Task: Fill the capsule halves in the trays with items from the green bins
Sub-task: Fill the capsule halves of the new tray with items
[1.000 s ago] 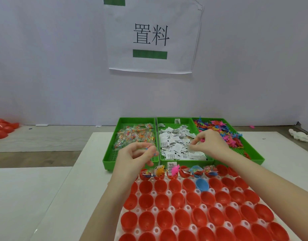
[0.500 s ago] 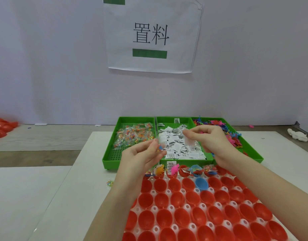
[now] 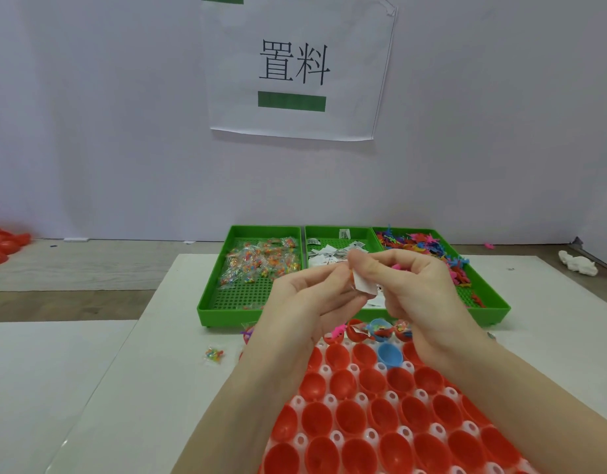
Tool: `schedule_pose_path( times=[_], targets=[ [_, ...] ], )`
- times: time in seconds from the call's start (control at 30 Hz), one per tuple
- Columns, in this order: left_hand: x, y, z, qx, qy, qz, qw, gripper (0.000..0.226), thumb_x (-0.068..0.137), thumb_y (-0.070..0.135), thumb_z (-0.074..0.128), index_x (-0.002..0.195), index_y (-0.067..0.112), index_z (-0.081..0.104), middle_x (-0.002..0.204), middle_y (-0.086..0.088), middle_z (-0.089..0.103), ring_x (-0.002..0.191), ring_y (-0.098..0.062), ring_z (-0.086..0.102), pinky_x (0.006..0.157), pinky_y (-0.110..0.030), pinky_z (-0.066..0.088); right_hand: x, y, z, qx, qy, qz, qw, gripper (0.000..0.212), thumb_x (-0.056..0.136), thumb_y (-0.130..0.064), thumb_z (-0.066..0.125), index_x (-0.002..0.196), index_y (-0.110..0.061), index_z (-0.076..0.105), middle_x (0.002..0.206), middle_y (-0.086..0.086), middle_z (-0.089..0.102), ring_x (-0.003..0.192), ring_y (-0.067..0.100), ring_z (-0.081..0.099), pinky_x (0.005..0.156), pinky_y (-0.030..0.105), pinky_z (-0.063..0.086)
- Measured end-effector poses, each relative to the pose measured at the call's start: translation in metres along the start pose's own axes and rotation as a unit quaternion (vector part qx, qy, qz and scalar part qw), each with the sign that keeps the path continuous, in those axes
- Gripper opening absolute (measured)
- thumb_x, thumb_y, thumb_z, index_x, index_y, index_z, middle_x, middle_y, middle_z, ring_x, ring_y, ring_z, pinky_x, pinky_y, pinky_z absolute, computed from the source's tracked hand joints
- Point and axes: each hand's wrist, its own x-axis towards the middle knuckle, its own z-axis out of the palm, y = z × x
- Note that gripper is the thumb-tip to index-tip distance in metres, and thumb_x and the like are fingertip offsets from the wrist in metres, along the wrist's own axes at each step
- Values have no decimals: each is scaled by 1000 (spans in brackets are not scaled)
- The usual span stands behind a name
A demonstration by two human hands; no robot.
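Both hands have drawn together since a second ago, when they reached apart over the bins; they now meet in mid-air above the near edge of the middle bin. The left hand [image 3: 305,299] comes in from the lower left with its forearm crossing the tray, palm turned toward the right, fingers loosely bent and their tips touching a small white paper slip [image 3: 363,283]. Whether it truly pinches the slip or only steadies it cannot be told. The right hand [image 3: 415,289] comes in from the lower right, its fingers curled over from above and its thumb and forefinger pinching the slip; something pink shows inside its curled fingers, too hidden to name.

Beyond the hands, three green bins sit side by side on the white table [image 3: 151,388]: the left bin [image 3: 227,299] holds clear packets of coloured bits, the middle bin [image 3: 329,234] holds white paper slips, and the right bin [image 3: 483,295] holds small coloured plastic figures. Just near of the bins lies the white tray [image 3: 329,371] of red capsule halves [image 3: 350,419], with one blue capsule half [image 3: 390,355] in the second row. Capsule halves in the far row already hold items. One loose packet [image 3: 214,354] lies on the table left of the tray.
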Motion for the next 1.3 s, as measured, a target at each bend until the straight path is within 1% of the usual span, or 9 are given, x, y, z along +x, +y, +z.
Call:
schedule_pose_path(
  times=[0.23,0.33,0.43,0.57,0.7,0.83,0.97,1.1,1.3],
  targets=[
    [-2,-10,11,108,40,70,991,16,86,7,62,99,11,70,86,-7,74,78,-9,70,70,-15,54,-6,2,6,64,45,40,996,26,61,-33,70,70,-10,66,37,-9,40,27,2,22,30,10,23],
    [-1,-10,10,90,62,66,992,20,85,-3,59,99,7,68,83,-7,74,74,-9,70,67,-14,54,-7,0,3,81,16,56,995,30,79,-39,60,90,-12,67,46,-8,33,36,4,20,33,14,22],
    [0,-10,8,79,64,50,994,20,84,-5,59,96,9,67,82,-8,74,76,-12,71,67,-14,54,-7,-3,-6,166,12,40,985,28,93,-14,43,116,-9,58,51,-6,48,39,5,33,37,17,36],
    [1,-11,8,56,57,30,996,18,84,-5,60,93,9,67,81,-8,74,78,-17,71,69,-16,55,-10,-8,-15,170,-32,-25,985,42,97,-8,34,138,-14,36,78,-1,73,69,6,65,77,23,55],
    [1,-14,10,43,25,4,999,14,83,-5,61,90,5,68,80,-10,74,78,-19,71,71,-19,56,-16,-8,-17,52,-80,-53,994,62,81,-34,41,141,-29,27,111,-20,67,124,2,47,107,36,29],
    [-1,-12,10,27,-43,10,999,17,79,-1,64,94,4,70,86,-12,73,82,-19,71,69,-16,55,-17,-2,-17,6,-129,-33,991,57,86,-39,35,142,-35,28,115,-31,60,118,-14,43,100,28,33],
    [-2,-10,9,23,-91,12,996,27,71,10,65,96,9,72,88,-11,73,84,-18,71,70,-16,54,-16,0,-20,-24,-118,-31,992,47,92,-28,37,138,-36,34,115,-31,60,114,-8,51,98,29,43],
    [-2,-13,8,70,-99,24,992,26,82,0,62,104,11,69,95,-10,73,92,-20,69,80,-21,54,-16,-4,-27,-42,-126,-39,990,43,82,-34,44,124,-39,45,111,-33,61,101,-16,55,81,8,48],
    [4,-7,29,184,-90,63,977,28,87,7,62,114,12,64,89,0,74,83,-8,70,75,-15,53,-11,-12,-47,-119,-68,-101,985,24,77,-22,62,100,-25,68,85,-15,73,82,-2,67,68,8,49]
  ],
)
